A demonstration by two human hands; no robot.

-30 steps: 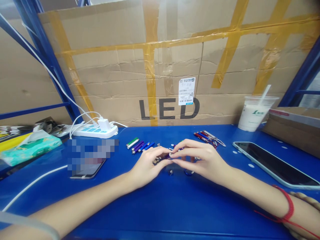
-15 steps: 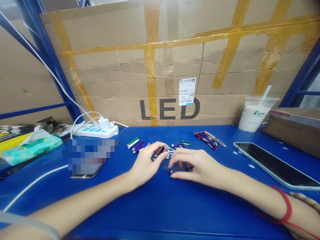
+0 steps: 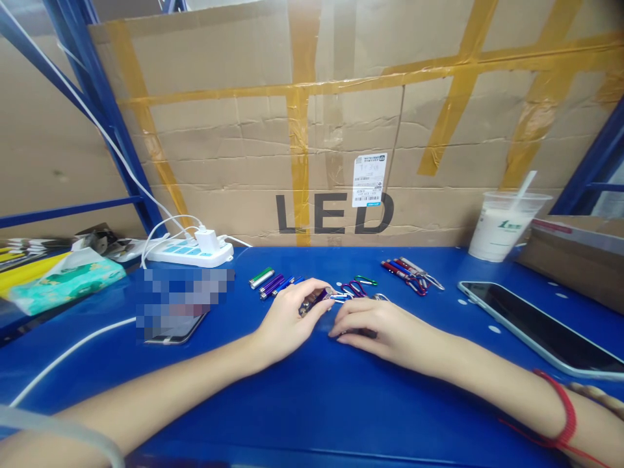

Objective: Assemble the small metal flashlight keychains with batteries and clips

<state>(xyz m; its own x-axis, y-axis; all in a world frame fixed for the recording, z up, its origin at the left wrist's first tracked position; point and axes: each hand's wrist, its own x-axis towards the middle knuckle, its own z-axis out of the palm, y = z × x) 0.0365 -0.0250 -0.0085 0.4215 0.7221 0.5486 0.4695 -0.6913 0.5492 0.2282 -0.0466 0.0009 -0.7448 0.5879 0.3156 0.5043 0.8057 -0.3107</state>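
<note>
My left hand [image 3: 287, 315] is curled around a short purple metal tube [image 3: 319, 299] that looks like a keychain flashlight; other small dark and silver parts show between thumb and fingers. Just to its right, my right hand [image 3: 377, 325] rests low over the table, fingers bent and nearly meeting the thumb. Something dark is partly visible under that palm, mostly hidden. Beyond the hands lie a purple carabiner [image 3: 353, 289] and a green carabiner [image 3: 365, 281]. Several green, silver, purple and blue tubes [image 3: 271, 286] lie in a row behind my left hand.
Red, blue and silver tubes with carabiners [image 3: 409, 276] lie at the back right. A phone [image 3: 536, 328] and a drink cup [image 3: 504, 227] are on the right. At the left are a power strip [image 3: 195, 250], another phone [image 3: 180, 328] and a tissue pack [image 3: 68, 279]. Behind stands a cardboard box [image 3: 234, 156].
The fingers of my right hand have closed down over the dark item that showed between them before. My left hand keeps its hold on the purple tube. The view has shifted slightly.
</note>
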